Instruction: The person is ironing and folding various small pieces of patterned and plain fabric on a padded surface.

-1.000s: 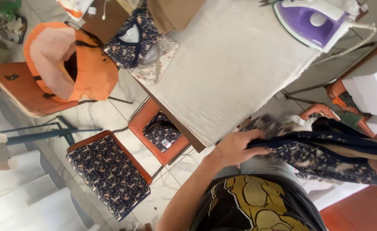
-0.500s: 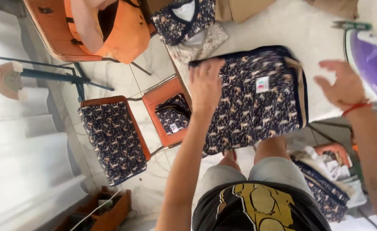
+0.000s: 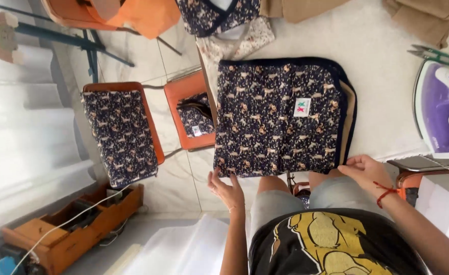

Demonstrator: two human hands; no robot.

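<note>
A dark navy folded cloth (image 3: 280, 117) printed with small animals and bearing a small white label lies flat on the pale ironing surface (image 3: 382, 102). Its near edge hangs over my knees. My left hand (image 3: 227, 189) is at the cloth's near left corner, fingers apart and just touching the hem. My right hand (image 3: 368, 172), with a red string on the wrist, pinches the near right corner, where the cloth's layered edges show.
A purple and white iron (image 3: 443, 109) stands at the right, with green scissors (image 3: 433, 55) beyond it. Orange chairs on the left hold matching printed cloths (image 3: 120, 132) (image 3: 194, 117). More printed pieces (image 3: 217, 15) lie at the table's far edge. A wooden box (image 3: 72, 229) sits on the floor.
The cloth now lies spread flat on the table. Both hands have drawn back from on top of it and beside it to its near corners.
</note>
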